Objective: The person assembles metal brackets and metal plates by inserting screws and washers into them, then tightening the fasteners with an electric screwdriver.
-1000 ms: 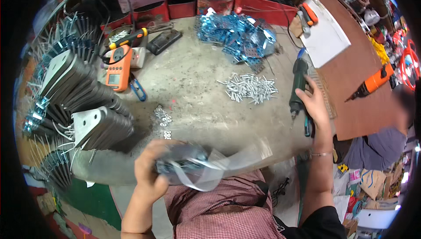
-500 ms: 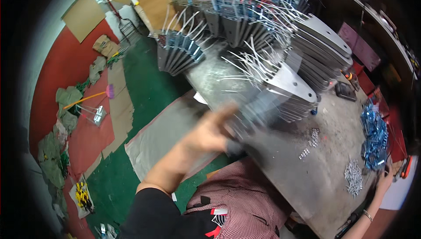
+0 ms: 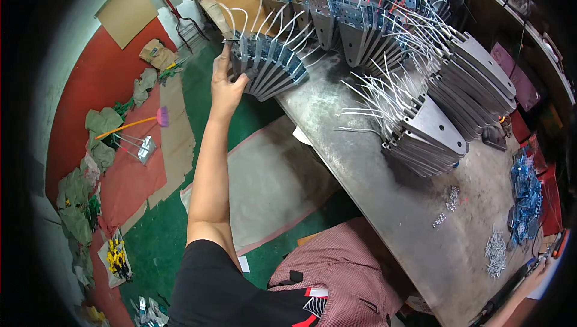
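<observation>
Far left there's a broom (image 3: 133, 126) with a pink head lying on the red floor covering, and some green cloth (image 3: 77, 210) heaped near the wall. Next over is the left hand (image 3: 230, 84), arm stretched right out. Looks to me like it's grasping, fingers on the outer side and thumb on the near side, with the end plate (image 3: 239, 52) of a fan of tapered grey plates (image 3: 271, 66) between them. How hard it's squeezing, no clue.

That fan stands by the left edge of the metal worktable (image 3: 354, 147), blue-filmed parts and white wires up top, narrow ends bunched below. The key bit: the rest of the fan sits directly right of the left hand, and the end plate's long axis runs from upper left down to lower right, tipped rather than dead upright. Left hand's easily the nearer one.

Going right, more wired plates stand behind, then two tight stacks: the front stack (image 3: 430, 132) and the rear stack (image 3: 481, 81). Past those are small metal bits (image 3: 446, 207), loose screws (image 3: 496, 254) and a pile of blue-filmed brackets (image 3: 524, 198).

The right hand (image 3: 534, 276) is way off at the far right, beside a dark long-bodied tool (image 3: 502, 294). Can't tell whether it's gripping that or just resting there.
</observation>
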Available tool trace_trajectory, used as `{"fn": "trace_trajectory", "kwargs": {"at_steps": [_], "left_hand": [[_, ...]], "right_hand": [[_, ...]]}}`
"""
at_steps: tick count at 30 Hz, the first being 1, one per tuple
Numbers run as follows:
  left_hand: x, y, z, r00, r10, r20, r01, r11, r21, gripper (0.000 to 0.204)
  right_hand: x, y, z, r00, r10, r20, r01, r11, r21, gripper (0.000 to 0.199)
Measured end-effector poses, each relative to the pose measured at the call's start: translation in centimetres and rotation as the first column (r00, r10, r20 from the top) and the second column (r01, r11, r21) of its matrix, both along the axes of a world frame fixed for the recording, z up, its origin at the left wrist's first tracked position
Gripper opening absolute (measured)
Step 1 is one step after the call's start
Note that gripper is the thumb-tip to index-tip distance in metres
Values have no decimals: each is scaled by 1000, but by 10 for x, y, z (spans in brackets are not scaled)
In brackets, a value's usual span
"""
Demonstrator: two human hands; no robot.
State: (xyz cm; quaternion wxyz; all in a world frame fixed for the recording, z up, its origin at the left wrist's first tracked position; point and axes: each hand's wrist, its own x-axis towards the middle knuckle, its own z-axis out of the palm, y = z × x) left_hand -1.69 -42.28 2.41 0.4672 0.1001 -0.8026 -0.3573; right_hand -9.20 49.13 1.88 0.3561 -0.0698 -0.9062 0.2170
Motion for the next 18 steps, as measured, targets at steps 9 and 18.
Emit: {"fn": "trace_trajectory", "kwargs": {"at_steps": [9, 18], "left_hand": [[5, -2, -5, 995, -74, 73, 75, 997, -19, 84], [21, -4, -18, 996, 11, 91, -10, 1000, -7, 90]], "right_hand": [[57, -162, -10, 977, 191, 100, -180, 978, -108, 24], [87, -212, -22, 947, 285, 150, -234, 930, -285, 21]]}}
